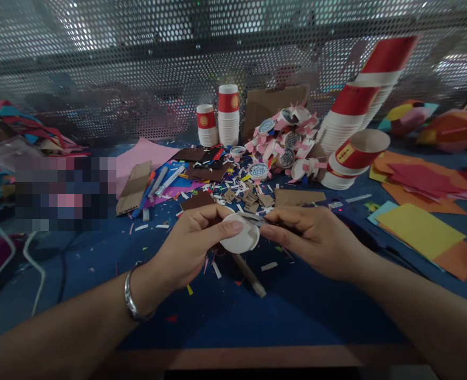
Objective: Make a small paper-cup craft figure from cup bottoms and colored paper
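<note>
My left hand (202, 237), with a silver bracelet at the wrist, pinches a round white paper disc (239, 240) between thumb and fingers. In my right hand (313, 232) is a pair of scissors (253, 217); their grey blades lie against the disc's upper edge, and the handles are mostly hidden by my fingers. A thin brownish stick (251, 277) lies on the blue table (297, 322) below the disc. Paper scraps and small corrugated cardboard pieces (251, 198) are strewn just beyond my hands.
Red-and-white paper cups (228, 113) stand stacked at the back, with taller leaning stacks (348, 116) at right. Beside them is a heap of pink-and-white paper pieces (287, 140). Coloured paper sheets (419, 229) lie right; markers (166, 182) and a white cable (39, 269) are left.
</note>
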Motion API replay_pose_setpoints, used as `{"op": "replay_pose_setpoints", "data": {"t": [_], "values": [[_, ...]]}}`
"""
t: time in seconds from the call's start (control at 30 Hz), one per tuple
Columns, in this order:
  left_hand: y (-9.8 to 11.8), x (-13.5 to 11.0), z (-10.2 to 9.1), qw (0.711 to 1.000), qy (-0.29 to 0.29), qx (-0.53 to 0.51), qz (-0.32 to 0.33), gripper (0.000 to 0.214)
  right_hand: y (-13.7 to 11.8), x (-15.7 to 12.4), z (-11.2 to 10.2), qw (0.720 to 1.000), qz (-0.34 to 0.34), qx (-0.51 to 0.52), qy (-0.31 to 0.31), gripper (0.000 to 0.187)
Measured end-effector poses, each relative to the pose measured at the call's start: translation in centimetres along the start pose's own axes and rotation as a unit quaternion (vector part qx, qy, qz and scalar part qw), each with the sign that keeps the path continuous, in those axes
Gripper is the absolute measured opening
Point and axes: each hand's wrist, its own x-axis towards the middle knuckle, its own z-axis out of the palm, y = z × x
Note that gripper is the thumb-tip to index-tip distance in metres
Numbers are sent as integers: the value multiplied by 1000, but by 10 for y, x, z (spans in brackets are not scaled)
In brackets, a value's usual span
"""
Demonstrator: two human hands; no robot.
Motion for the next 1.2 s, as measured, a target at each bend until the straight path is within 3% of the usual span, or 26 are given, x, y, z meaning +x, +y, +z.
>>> {"op": "replay_pose_setpoints", "data": {"t": [0.23, 0.77, 1.2], "values": [[-3, 0, 0, 999, 15, -17, -34, 15, 4, 3, 0, 1000, -1, -24, -4, 36], [-5, -2, 3, 1000, 12, 2, -27, 14, 2, 1, 0, 998, -24, -55, 11, 40], [-7, -4, 3, 997, -14, 67, -29, 16, 4, 1, 1, 998, -33, -51, -4, 32]]}}
